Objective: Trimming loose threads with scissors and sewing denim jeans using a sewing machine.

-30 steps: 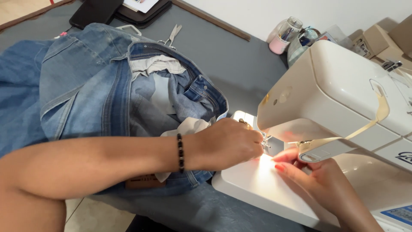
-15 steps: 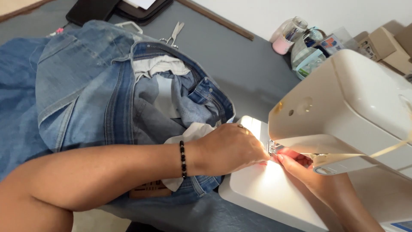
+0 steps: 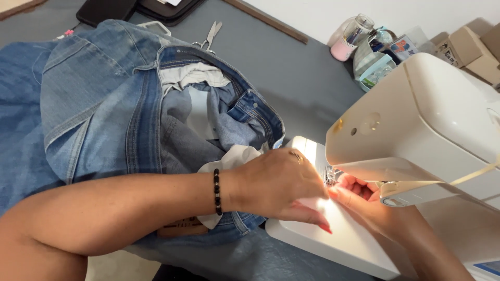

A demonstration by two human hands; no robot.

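Observation:
A pair of blue jeans [image 3: 109,109] lies bunched on the grey table, waistband open, white pocket lining [image 3: 234,158] showing. My left hand [image 3: 276,184], with a black bead bracelet at the wrist, rests on the lit bed of the white sewing machine [image 3: 427,130], fingers bent down near the needle [image 3: 329,176]. My right hand [image 3: 364,200] reaches in under the machine's head from the right, fingertips at the presser foot. What the fingers pinch is hidden. A cream tape [image 3: 469,177] hangs off the machine.
Scissors [image 3: 208,36] lie behind the jeans on the grey table [image 3: 291,73]. A glass jar [image 3: 357,31], a pink cup and small boxes stand at the back right. Dark cases lie at the far edge. Cardboard boxes [image 3: 469,47] sit beyond the machine.
The view has shifted, so the machine sits further right and lower. Both hands stay at the needle area, my left hand edging slightly forward over the lit bed.

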